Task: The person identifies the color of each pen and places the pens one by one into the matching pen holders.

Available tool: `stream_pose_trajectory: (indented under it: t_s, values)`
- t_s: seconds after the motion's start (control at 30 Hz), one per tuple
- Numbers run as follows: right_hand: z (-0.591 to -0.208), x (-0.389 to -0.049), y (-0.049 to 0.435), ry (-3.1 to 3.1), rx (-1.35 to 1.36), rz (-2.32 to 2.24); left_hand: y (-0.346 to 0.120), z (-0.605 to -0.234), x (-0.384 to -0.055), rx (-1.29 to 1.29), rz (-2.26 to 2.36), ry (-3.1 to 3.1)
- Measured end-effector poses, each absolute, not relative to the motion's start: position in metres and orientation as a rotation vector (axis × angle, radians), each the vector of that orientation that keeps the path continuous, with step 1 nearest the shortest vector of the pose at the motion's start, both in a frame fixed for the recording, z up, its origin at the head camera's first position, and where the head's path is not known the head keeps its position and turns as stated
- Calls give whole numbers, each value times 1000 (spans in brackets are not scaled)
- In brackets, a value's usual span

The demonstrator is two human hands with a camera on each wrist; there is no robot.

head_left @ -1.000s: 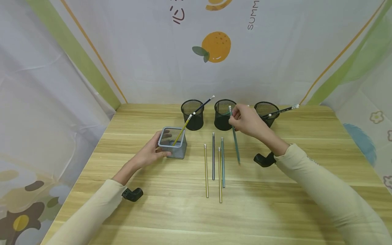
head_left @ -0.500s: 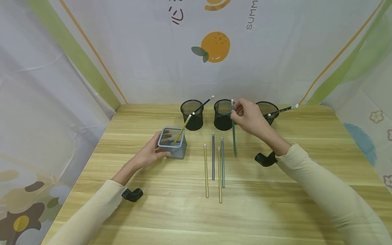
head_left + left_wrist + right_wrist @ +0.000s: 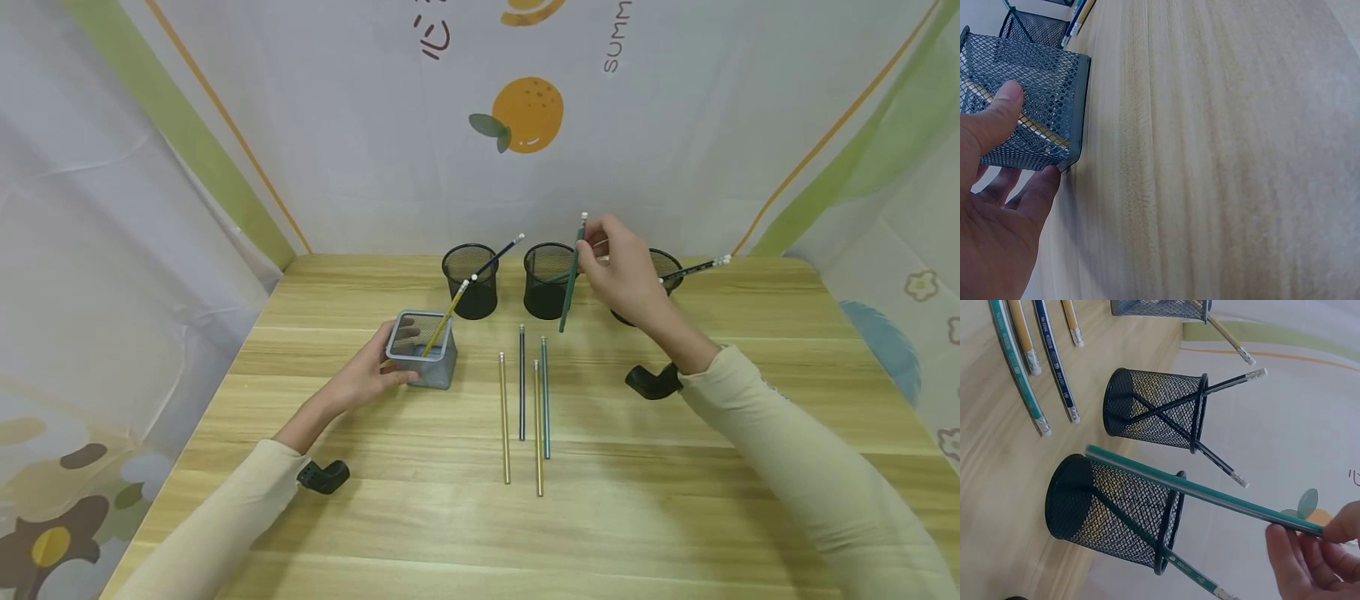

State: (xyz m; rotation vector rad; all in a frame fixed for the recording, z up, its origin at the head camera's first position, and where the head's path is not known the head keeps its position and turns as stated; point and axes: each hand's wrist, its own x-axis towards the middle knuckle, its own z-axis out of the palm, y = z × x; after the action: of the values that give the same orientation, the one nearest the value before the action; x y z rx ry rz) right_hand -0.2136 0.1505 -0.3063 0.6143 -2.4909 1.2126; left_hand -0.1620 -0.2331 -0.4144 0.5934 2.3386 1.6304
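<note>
My left hand [image 3: 366,375] holds a square grey mesh pencil cup [image 3: 438,375] on the table, thumb on one side and fingers round the other. A yellow pencil [image 3: 447,318] leans inside it. My right hand [image 3: 624,268] pinches a green pencil [image 3: 570,287] near its white eraser end. This pencil hangs tilted in front of the middle round black mesh cup [image 3: 1072,512], its lower end outside and beside the cup. Another green pencil [image 3: 1194,576] leans in that cup. The left black cup [image 3: 476,302] holds two dark blue pencils.
Between my arms lie two yellow pencils [image 3: 505,425], a dark blue pencil [image 3: 522,392] and a green pencil [image 3: 546,408]. My right hand partly hides the right black cup [image 3: 667,257], which holds black pencils [image 3: 697,267]. A printed curtain [image 3: 360,150] hangs behind the table [image 3: 420,533].
My right hand has risen and moved slightly right with the green pencil, whose lower end has lifted and swung toward the middle cup. My left hand and the grey cup stay put.
</note>
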Motion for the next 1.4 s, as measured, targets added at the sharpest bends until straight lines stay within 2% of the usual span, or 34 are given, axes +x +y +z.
stream_pose_trajectory:
  t_s: [0.43,1.4]
  values:
    - [-298,-221,149,-2259,609,1255,-234,-414,-162,589,1623,2339]
    - [-284,-229,153,-2147,581,1277,-233,-413,-162,596,1620,2342]
